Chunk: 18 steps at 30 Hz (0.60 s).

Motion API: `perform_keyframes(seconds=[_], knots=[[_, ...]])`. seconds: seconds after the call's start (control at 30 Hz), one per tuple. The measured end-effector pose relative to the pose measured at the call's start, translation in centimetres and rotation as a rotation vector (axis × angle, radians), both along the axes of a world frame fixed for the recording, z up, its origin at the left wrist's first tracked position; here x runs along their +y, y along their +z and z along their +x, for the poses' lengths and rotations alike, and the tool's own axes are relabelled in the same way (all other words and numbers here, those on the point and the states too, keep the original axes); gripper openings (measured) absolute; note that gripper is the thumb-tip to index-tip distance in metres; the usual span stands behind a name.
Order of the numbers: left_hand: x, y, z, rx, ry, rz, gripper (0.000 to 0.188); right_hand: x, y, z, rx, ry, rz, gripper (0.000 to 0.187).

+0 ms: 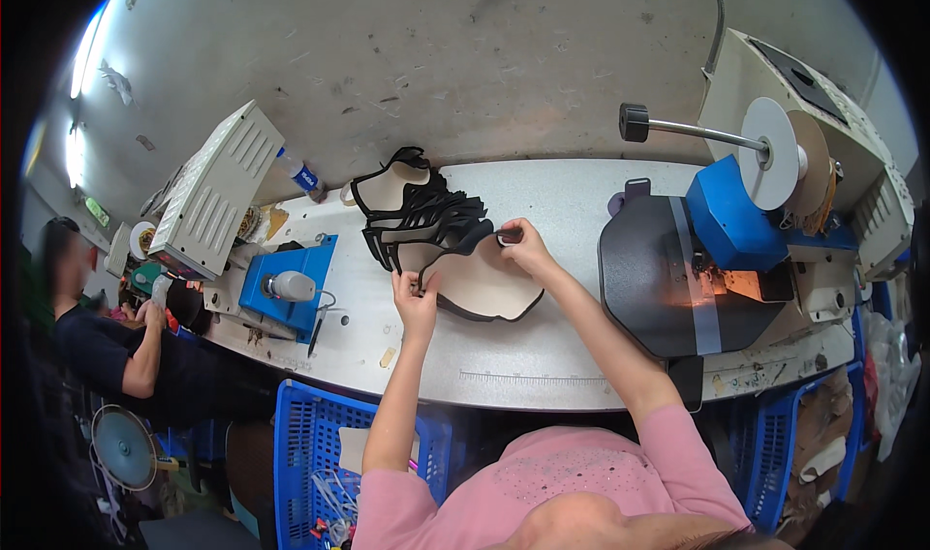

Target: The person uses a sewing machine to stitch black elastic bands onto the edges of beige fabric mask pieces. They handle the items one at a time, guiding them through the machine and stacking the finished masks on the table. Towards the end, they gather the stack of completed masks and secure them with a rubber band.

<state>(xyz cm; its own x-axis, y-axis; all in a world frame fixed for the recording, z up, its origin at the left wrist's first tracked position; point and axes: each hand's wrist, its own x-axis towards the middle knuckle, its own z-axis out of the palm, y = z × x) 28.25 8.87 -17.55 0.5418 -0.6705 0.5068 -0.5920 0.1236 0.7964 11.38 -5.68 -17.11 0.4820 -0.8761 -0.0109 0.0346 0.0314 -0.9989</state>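
A shoe upper, cream inside with a black edge, is spread between my hands over the white worktable. My left hand pinches its left edge between thumb and fingers. At its upper right, my right hand has its fingers closed on the black edge, where a small dark tab shows. Just behind and to the left lies an overlapping pile of similar shoe uppers, black outside and cream inside. The held upper partly covers the near end of this pile.
On the right stands a machine with a black plate, a blue cover and a white reel. A blue machine base and a bottle are at left. Blue crates stand below the table; another person sits far left.
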Motion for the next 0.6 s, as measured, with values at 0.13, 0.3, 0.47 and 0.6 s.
perform_keyframes(seconds=[0.13,0.3,0.47,0.6], knots=[[0.4,0.1,-0.8,-0.021,0.009,0.005,0.021,-1.5,0.0,-0.5,-0.305,0.167,0.241,0.044],[0.4,-0.4,-1.2,0.077,0.032,-0.045,0.023,-0.7,1.8,-0.1,-0.585,0.300,0.313,0.062],[0.6,-1.1,-1.1,0.180,0.039,-0.046,0.023,0.1,2.7,-0.3,-0.692,0.322,0.375,0.085],[0.4,-1.9,-1.6,0.226,0.035,-0.194,0.022,-0.5,1.9,-0.6,-0.684,0.310,0.354,0.087]])
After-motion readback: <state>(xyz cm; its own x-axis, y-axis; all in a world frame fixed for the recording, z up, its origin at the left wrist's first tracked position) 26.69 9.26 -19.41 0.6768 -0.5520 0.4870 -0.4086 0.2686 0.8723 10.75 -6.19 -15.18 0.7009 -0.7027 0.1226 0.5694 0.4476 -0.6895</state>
